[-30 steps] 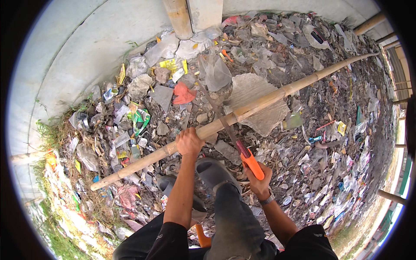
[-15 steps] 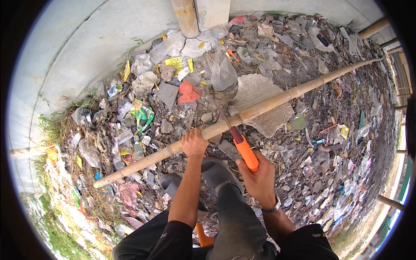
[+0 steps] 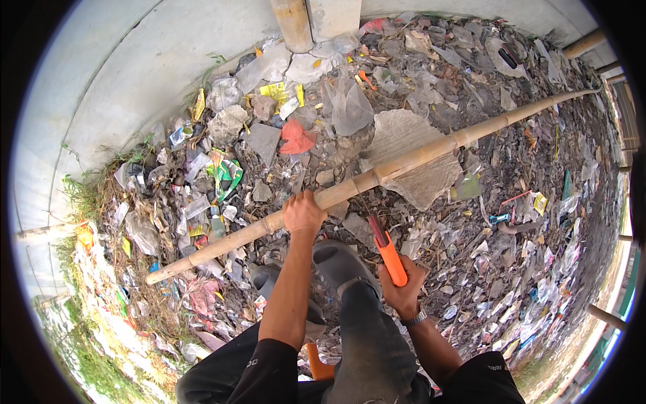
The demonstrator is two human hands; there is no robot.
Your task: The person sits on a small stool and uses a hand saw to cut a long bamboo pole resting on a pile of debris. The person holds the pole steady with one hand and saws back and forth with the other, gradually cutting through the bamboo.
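Note:
A long bamboo pole [image 3: 249,236] lies slantwise across the ground, its far right part passing over a flat, ridged slab [image 3: 404,138]. My left hand [image 3: 304,213] is wrapped round the pole left of its middle. In my right hand [image 3: 404,288] is a handsaw [image 3: 391,261] with an orange handle. Its blade is thin and hard to make out, pointing up toward the pole's near side; whether it touches the bamboo I cannot tell. My grey rubber boot [image 3: 344,264] stands just below the pole, close to the saw.
Plastic scraps, wrappers and stones litter the ground all around. A pale wall [image 3: 101,101] with a bamboo post [image 3: 293,27] bounds the far left side. A red plastic piece [image 3: 296,138] lies beyond the pole. An orange curved object [image 3: 316,363] shows between my legs.
My right hand has drawn the saw back toward me, downward, so the blade no longer reaches across the pole. The left hand keeps its hold; the view has shifted slightly.

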